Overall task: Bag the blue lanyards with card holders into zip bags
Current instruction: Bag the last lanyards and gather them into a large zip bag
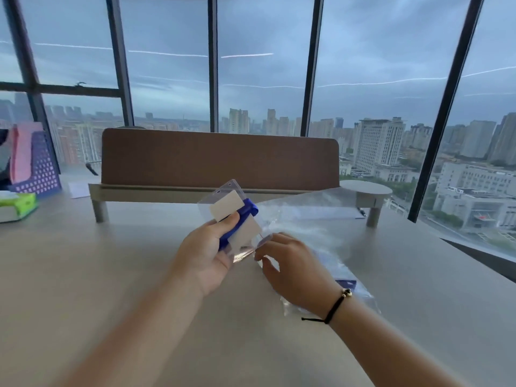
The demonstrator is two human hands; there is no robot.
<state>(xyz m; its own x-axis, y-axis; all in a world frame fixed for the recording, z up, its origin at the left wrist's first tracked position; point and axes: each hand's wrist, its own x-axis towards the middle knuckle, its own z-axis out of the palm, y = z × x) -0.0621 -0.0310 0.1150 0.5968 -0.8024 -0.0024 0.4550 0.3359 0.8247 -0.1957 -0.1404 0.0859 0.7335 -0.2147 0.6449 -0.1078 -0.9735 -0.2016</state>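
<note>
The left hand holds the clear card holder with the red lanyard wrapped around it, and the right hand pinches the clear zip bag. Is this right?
Not quite: the head view shows a blue lanyard, not red, around the clear card holder. The left hand holds it; the right hand pinches the clear zip bag.

Single head-worn view, forward and down, close over hands (251, 261) at table (111, 275).

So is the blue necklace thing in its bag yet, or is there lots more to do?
Not yet. The left hand grips the card holder with the blue lanyard wrapped round it, up off the table. The right hand pinches the edge of a clear zip bag. Left to do: slide it in and seal it. A bit of blue shows under the plastic by the right wrist; I can't tell what.
</note>
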